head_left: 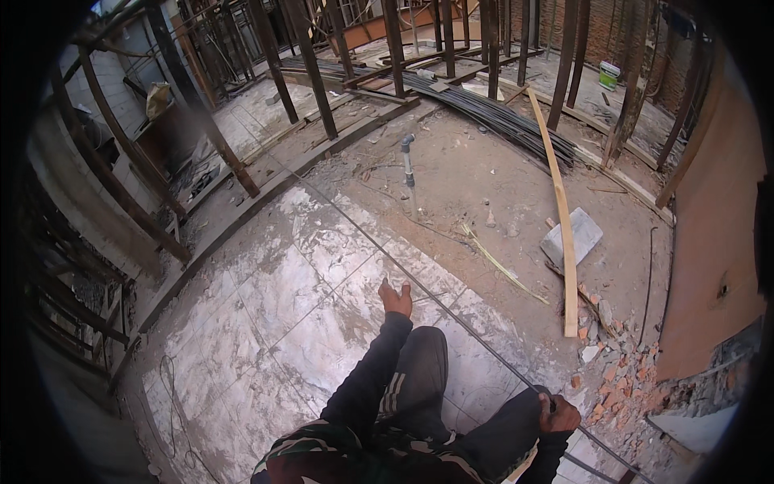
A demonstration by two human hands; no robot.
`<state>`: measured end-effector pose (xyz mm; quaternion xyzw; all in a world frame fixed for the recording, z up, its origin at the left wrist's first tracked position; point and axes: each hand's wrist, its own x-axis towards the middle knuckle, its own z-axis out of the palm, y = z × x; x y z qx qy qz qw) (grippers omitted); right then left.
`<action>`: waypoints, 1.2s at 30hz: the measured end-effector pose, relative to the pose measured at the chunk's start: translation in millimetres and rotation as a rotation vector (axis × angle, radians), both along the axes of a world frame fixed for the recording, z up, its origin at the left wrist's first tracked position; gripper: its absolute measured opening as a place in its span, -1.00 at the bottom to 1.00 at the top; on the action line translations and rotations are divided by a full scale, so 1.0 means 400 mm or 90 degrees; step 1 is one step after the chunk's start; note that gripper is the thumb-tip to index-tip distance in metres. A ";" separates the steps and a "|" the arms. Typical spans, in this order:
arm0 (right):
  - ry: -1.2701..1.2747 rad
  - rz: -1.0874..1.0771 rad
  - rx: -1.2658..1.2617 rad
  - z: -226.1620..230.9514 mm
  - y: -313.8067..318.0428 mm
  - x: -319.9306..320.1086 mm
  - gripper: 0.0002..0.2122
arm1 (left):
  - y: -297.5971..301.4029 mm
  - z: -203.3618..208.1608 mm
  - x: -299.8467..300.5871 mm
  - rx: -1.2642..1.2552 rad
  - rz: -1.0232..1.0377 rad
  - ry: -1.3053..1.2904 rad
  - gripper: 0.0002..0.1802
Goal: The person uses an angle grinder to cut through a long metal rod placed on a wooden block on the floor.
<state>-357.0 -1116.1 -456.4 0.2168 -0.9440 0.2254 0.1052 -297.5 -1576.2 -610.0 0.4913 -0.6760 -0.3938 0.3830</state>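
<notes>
A long, thin steel rebar rod (484, 343) runs diagonally from the far left to the near right. My right hand (558, 413) is wrapped around it beside my right knee, at the lower right. The rod's near part continues past my fist toward the bottom edge. My left hand (397, 297) is held out over the dirty tiled floor (274, 302), thumb and fingers apart with nothing between them. It is just left of the rod, with a gap between them.
Several dark wooden props (310, 68) stand along the back and left. Beyond the bare dirt lies a bundle of rebar (500, 117). A pale plank (559, 202) leans across a grey block (587, 234). Broken bricks (617, 395) litter the right; a grey pipe (408, 165) rises from the ground.
</notes>
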 end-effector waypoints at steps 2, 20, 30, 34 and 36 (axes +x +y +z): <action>0.022 -0.037 0.025 0.002 0.034 0.023 -0.73 | -0.050 0.078 -0.074 0.650 -0.090 0.290 -0.22; 0.003 -0.011 -0.108 -0.158 0.124 0.043 -0.71 | -0.112 0.398 -0.217 0.653 -0.074 0.552 -0.71; 0.029 0.017 0.117 -0.040 0.236 0.082 -0.75 | -0.008 -0.025 -0.106 0.809 -0.070 0.505 -0.72; -0.012 -0.085 0.110 -0.077 0.203 0.145 -0.78 | -0.039 0.147 -0.226 0.801 -0.101 0.425 -0.74; 0.083 -0.075 0.066 -0.039 0.131 0.139 -0.74 | -0.109 0.175 -0.225 0.831 -0.120 0.426 -0.72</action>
